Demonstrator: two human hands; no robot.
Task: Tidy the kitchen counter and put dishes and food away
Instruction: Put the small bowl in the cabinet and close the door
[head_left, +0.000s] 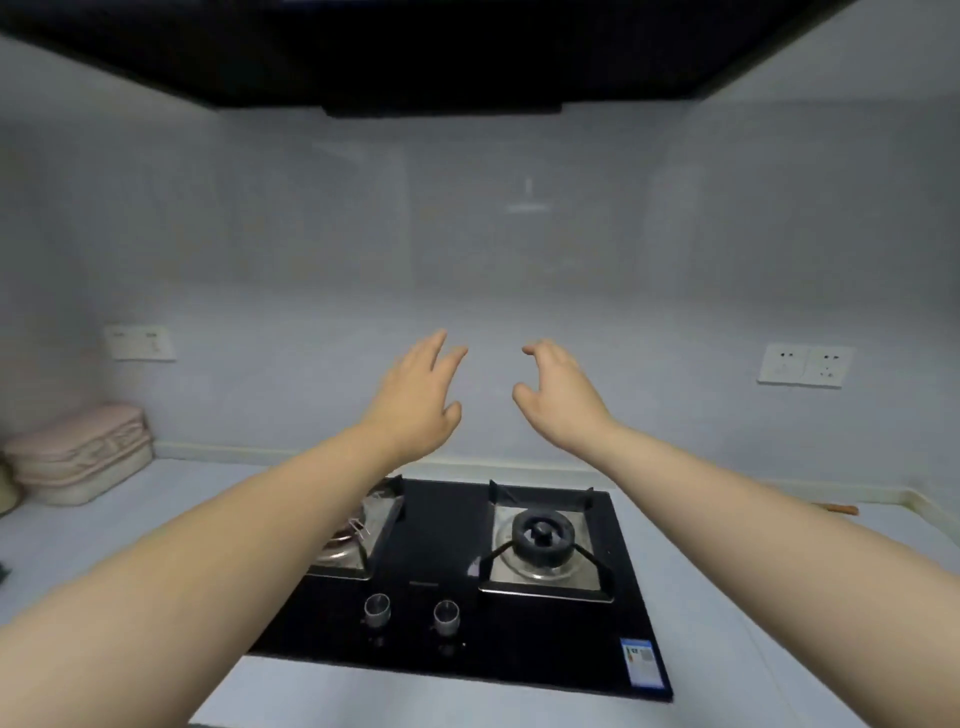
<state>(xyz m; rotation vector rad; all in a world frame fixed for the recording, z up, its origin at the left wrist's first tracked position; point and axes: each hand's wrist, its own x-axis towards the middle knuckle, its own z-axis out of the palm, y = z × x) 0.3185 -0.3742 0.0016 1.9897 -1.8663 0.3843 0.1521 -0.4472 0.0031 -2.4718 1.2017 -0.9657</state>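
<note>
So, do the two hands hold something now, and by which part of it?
Nothing is held. The left hand and the right hand are both raised above the stove, fingers loose and empty.

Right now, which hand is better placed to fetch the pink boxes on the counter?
Left, probably: the left hand is open, empty and nearer the pink boxes; the right hand would cross the hob.

A hob (441, 530) sits sunk in the surface (441, 701), below the hood (441, 78). On it the left burner (358, 535) lies partly under the left forearm and the right burner (543, 538) beside it, with two knobs (377, 608) in front. Stacked boxes (83, 457) stand far left against the wall. One socket plate (139, 343) is on the wall above them, another (805, 365) far right. The left hand (421, 400) and right hand (558, 395) hang apart above the hob's back edge.
</note>
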